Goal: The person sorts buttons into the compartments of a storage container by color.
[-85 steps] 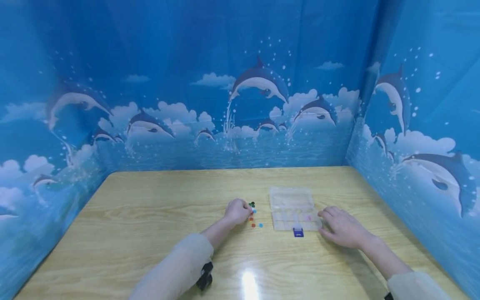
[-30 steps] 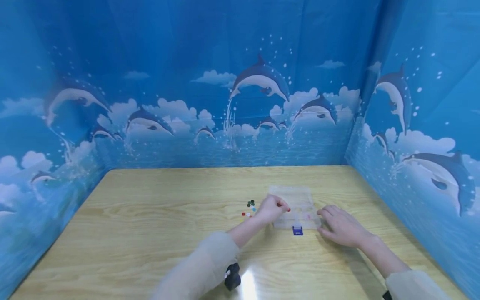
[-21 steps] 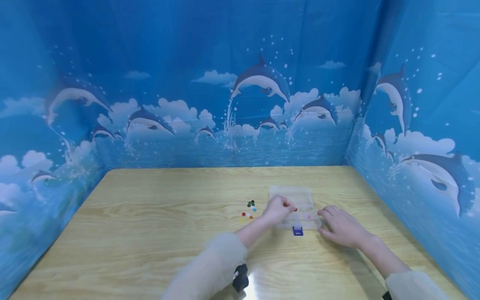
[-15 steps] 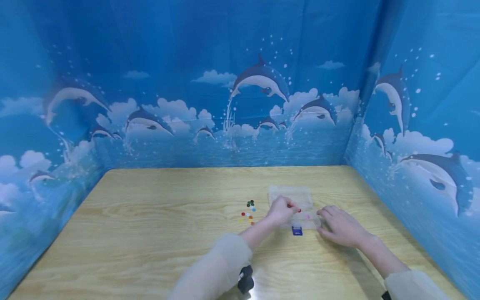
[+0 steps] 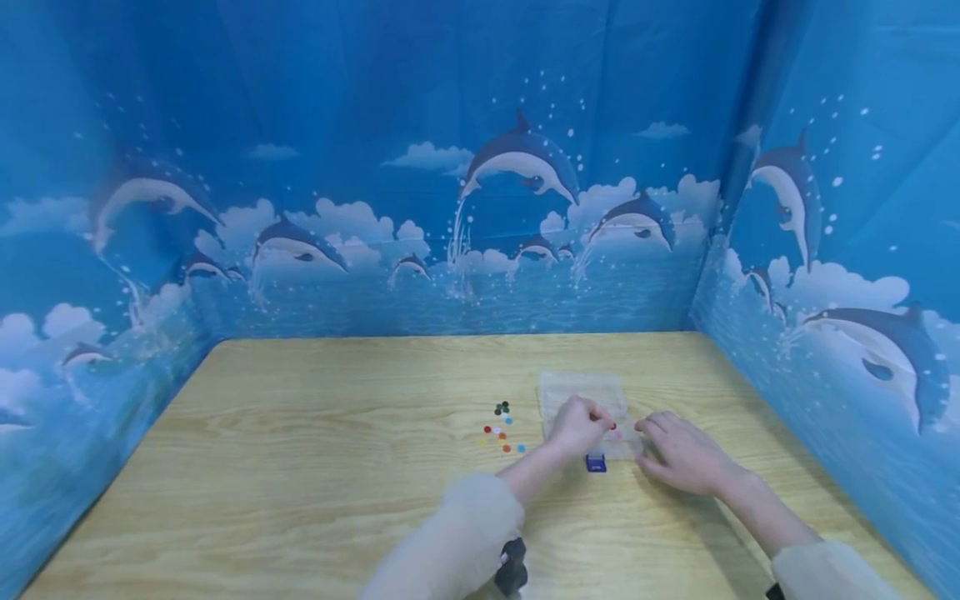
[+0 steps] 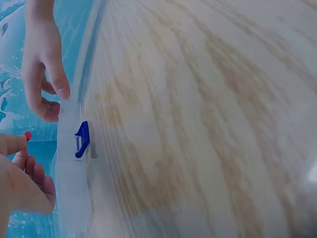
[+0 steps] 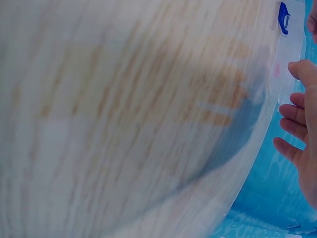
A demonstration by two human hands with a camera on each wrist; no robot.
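Pinching a small red round bead, the left hand hovers above the clear plastic compartment box. The right hand, fingers relaxed, rests against the box edge beside it. Better to lower the bead right over one compartment before letting go. Loose coloured beads lie left of this hand.

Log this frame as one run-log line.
left hand: pinches red bead over clear box | right hand: rests at box edge | loose beads: on table
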